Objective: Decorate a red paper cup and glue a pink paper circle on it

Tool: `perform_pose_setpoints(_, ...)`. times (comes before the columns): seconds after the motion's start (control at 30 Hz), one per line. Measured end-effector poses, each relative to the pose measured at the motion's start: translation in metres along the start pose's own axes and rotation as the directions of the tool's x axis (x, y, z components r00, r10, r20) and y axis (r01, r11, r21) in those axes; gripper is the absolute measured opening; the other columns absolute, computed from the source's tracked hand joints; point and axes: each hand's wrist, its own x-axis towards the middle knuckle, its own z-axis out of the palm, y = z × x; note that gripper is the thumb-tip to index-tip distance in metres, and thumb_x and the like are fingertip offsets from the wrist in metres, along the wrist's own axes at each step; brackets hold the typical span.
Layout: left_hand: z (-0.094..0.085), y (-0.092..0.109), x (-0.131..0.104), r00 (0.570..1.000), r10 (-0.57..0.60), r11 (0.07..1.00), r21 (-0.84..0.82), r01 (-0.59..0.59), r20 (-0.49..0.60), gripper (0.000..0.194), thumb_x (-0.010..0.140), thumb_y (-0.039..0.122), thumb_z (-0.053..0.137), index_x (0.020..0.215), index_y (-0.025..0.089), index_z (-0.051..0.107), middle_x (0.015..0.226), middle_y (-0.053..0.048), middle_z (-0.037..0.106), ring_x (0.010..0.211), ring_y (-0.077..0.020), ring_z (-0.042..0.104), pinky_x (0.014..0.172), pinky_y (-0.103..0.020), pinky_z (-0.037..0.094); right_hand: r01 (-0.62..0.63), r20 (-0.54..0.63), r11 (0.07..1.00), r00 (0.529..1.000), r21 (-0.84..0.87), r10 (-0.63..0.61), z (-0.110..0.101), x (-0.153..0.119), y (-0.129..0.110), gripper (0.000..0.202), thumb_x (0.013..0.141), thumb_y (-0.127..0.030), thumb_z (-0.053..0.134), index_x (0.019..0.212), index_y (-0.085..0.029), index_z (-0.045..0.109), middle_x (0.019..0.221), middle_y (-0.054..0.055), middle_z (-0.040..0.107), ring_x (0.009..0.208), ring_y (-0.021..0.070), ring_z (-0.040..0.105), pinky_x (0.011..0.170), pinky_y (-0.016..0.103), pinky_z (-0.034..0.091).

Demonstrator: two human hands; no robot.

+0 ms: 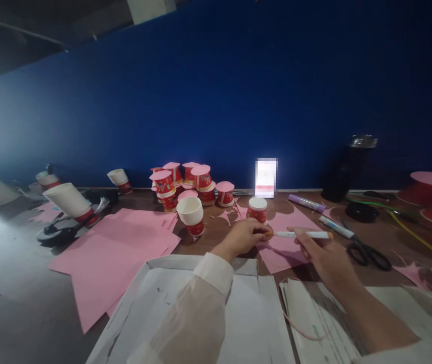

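Note:
My right hand (pixel 324 253) is closed around a white marker (pixel 286 234) with an orange end, held almost level. My left hand (pixel 244 236) pinches the marker's orange cap (pixel 268 235) at the tip end; whether the cap is fully off the tip I cannot tell. Just behind my left hand a red paper cup (pixel 257 208) stands upside down, its white base up and its lower part partly hidden. Below the marker lies a sheet of pink paper (pixel 284 260) with cut edges.
Red cups topped with pink discs (pixel 203 177) cluster at the back. Upright nested cups (pixel 191 215) stand beside pink sheets (pixel 113 253). Black scissors (pixel 370 255), a glue stick (pixel 336 227), a purple tube (pixel 307 203) and a dark bottle (pixel 347 169) lie or stand right. Cardboard (pixel 254 313) fills the front.

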Motion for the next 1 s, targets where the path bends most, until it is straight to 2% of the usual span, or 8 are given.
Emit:
perform_pose_setpoints(0.13, 0.003, 0.001, 0.000, 0.999, 0.034, 0.999, -0.014, -0.034, 0.008, 0.019, 0.086, 0.019, 0.072, 0.104, 0.020, 0.079, 0.105, -0.003, 0.074, 0.099, -0.0142, 0.066, 0.094, -0.024, 0.049, 0.016, 0.036, 1.000, 0.999, 0.012, -0.016, 0.002, 0.001, 0.002, 0.046, 0.075, -0.065, 0.064, 0.066, -0.020, 0.070, 0.049, 0.000, 0.053, 0.053, 0.0165, 0.050, 0.054, 0.030, 0.041)
perform_pose_setpoints(0.23, 0.005, 0.000, -0.001, 0.999, 0.040, 0.999, -0.025, -0.041, -0.012, 0.016, 0.086, 0.021, 0.072, 0.101, 0.020, 0.079, 0.101, -0.003, 0.074, 0.095, -0.0151, 0.066, 0.092, -0.025, 0.050, -0.033, 0.063, 0.996, 0.998, 0.081, 0.028, 0.003, 0.003, 0.007, 0.047, 0.075, -0.065, 0.067, 0.071, -0.018, 0.071, 0.050, -0.002, 0.051, 0.051, 0.0142, 0.047, 0.051, 0.029, 0.038)
perform_pose_setpoints(0.37, 0.006, 0.002, -0.001, 0.998, 0.047, 0.999, -0.026, -0.048, -0.039, 0.015, 0.085, 0.021, 0.073, 0.099, 0.018, 0.079, 0.100, -0.004, 0.074, 0.093, -0.0155, 0.067, 0.089, -0.025, 0.051, -0.172, 0.144, 0.932, 0.981, 0.319, 0.132, 0.008, 0.005, 0.015, 0.043, 0.070, -0.058, 0.080, 0.073, -0.017, 0.070, 0.049, -0.005, 0.046, 0.047, 0.0091, 0.036, 0.043, 0.024, 0.026)
perform_pose_setpoints(0.5, 0.007, 0.007, -0.002, 0.998, 0.047, 0.998, 0.039, -0.045, -0.052, 0.016, 0.085, 0.019, 0.071, 0.099, 0.018, 0.078, 0.101, -0.004, 0.075, 0.093, -0.0163, 0.067, 0.088, -0.026, 0.050, -0.222, 0.217, 0.833, 0.968, 0.507, 0.125, 0.012, 0.009, 0.019, 0.043, 0.067, -0.056, 0.084, 0.070, -0.017, 0.067, 0.050, -0.007, 0.041, 0.047, 0.0062, 0.030, 0.041, 0.020, 0.021)
perform_pose_setpoints(0.63, 0.009, 0.012, -0.003, 0.996, 0.076, 0.981, 0.181, -0.068, -0.041, 0.018, 0.087, 0.018, 0.066, 0.101, 0.020, 0.077, 0.102, -0.004, 0.076, 0.092, -0.0179, 0.066, 0.088, -0.028, 0.050, -0.254, 0.238, 0.780, 0.961, 0.572, 0.139, 0.014, 0.010, 0.021, 0.044, 0.064, -0.055, 0.087, 0.072, -0.017, 0.066, 0.059, -0.005, 0.047, 0.049, 0.0050, 0.028, 0.039, 0.018, 0.019)
perform_pose_setpoints(0.73, 0.009, 0.015, -0.003, 0.994, 0.100, 0.964, 0.251, -0.087, -0.041, 0.018, 0.089, 0.018, 0.063, 0.101, 0.020, 0.077, 0.102, -0.005, 0.076, 0.094, -0.0190, 0.066, 0.089, -0.029, 0.049, -0.290, 0.260, 0.774, 0.951, 0.563, 0.167, 0.014, 0.009, 0.023, 0.042, 0.066, -0.053, 0.087, 0.070, -0.017, 0.066, 0.055, -0.006, 0.041, 0.048, 0.0046, 0.027, 0.039, 0.016, 0.021)
perform_pose_setpoints(1.0, 0.012, 0.017, -0.002, 0.987, 0.152, 0.947, 0.292, -0.131, -0.051, 0.016, 0.091, 0.018, 0.062, 0.097, 0.018, 0.077, 0.099, -0.006, 0.076, 0.094, -0.0198, 0.066, 0.086, -0.029, 0.049, -0.306, 0.265, 0.767, 0.947, 0.564, 0.183, 0.015, 0.008, 0.025, 0.038, 0.068, -0.050, 0.087, 0.073, -0.017, 0.069, 0.055, -0.006, 0.041, 0.049, 0.0053, 0.030, 0.039, 0.015, 0.024)
